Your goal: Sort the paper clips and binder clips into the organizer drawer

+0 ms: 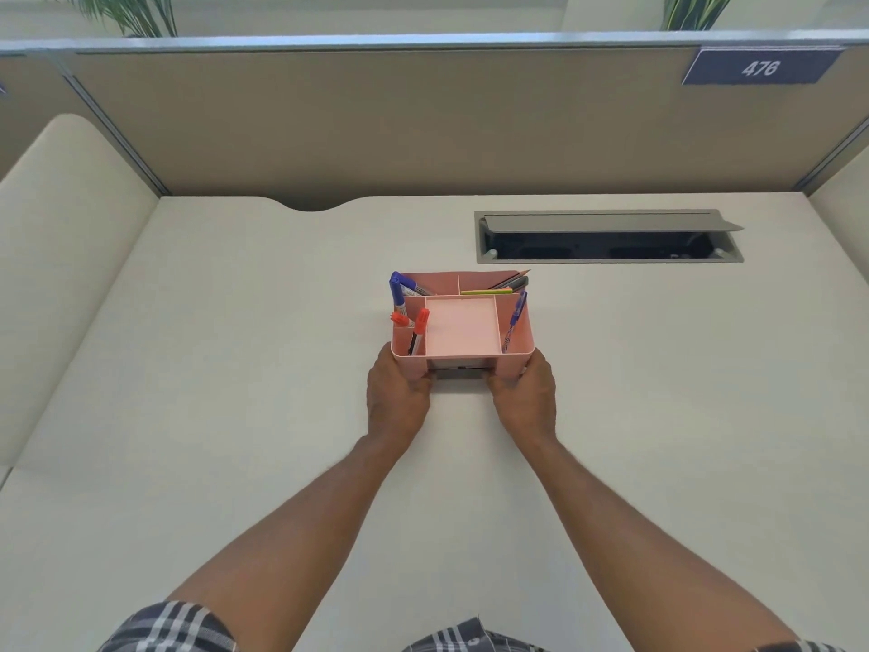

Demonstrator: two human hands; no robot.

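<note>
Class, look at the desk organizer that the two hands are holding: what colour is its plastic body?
Pink; the head view shows the desk organizer plainly.

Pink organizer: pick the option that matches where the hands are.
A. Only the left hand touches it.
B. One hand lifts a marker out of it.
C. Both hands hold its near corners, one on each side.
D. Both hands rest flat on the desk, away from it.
C: the left hand and right hand each grip a near corner of the organizer on the desk.
</note>
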